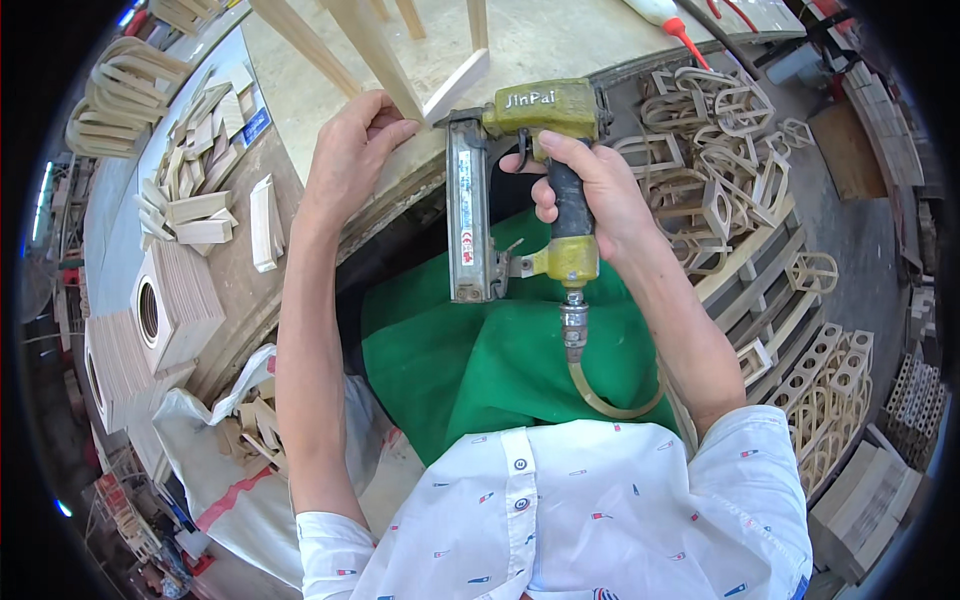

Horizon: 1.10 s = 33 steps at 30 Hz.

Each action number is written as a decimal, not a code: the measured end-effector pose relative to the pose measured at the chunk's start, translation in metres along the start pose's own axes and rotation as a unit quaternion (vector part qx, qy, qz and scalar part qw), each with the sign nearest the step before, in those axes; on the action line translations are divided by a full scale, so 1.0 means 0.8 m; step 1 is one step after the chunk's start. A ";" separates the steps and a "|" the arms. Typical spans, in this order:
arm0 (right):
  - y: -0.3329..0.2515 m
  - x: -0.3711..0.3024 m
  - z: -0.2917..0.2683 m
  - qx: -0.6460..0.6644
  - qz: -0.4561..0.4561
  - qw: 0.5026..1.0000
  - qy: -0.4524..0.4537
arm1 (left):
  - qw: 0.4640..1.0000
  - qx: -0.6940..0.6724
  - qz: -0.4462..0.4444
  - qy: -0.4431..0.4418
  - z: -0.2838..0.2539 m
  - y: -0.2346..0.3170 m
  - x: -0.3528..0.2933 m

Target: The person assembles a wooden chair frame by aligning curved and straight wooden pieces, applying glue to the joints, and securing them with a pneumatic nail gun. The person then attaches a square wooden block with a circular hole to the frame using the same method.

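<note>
My right hand (605, 195) is wrapped round the black grip of a yellow-green air nail gun (545, 110). Its silver magazine hangs down on the left, and a hose (620, 410) runs from the grip's lower end. The gun's nose points left, against or very close to the lower corner of a pale wooden frame (385, 65) with several upright legs. At that corner my left hand (350, 150) is closed, its thumb and fingers pinching the wood just left of the nose. The frame stands on the bench (300, 90) and runs out of the picture at the top.
Wood offcuts (200, 150) and stacked square panels with round holes (180, 305) lie on the left. A white sack (235, 500) holds more scraps. Curved wooden frames (720, 170) are heaped on the right. A white bottle with a red nozzle (660, 15) lies at the far edge.
</note>
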State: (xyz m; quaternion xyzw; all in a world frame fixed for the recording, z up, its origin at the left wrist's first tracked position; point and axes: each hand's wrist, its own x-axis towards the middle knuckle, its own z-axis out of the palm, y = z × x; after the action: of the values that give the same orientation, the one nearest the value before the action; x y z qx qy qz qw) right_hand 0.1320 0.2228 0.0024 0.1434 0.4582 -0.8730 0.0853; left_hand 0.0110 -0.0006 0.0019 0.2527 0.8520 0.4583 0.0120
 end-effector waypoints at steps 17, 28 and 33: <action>0.012 -0.013 0.016 -0.008 -0.009 0.999 0.050 | 0.998 0.043 0.025 0.049 0.012 0.006 -0.001; 0.017 -0.017 0.016 -0.015 -0.016 0.998 0.061 | 0.996 0.065 0.024 0.048 0.012 0.012 -0.005; 0.014 -0.015 0.011 0.000 -0.010 0.999 0.033 | 0.997 0.061 -0.014 0.039 0.010 0.013 -0.004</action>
State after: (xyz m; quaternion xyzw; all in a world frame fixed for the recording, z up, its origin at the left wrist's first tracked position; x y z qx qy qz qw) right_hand 0.1450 0.2096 0.0025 0.1681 0.4621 -0.8686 0.0614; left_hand 0.0201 0.0085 0.0049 0.2228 0.8817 0.4147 -0.0297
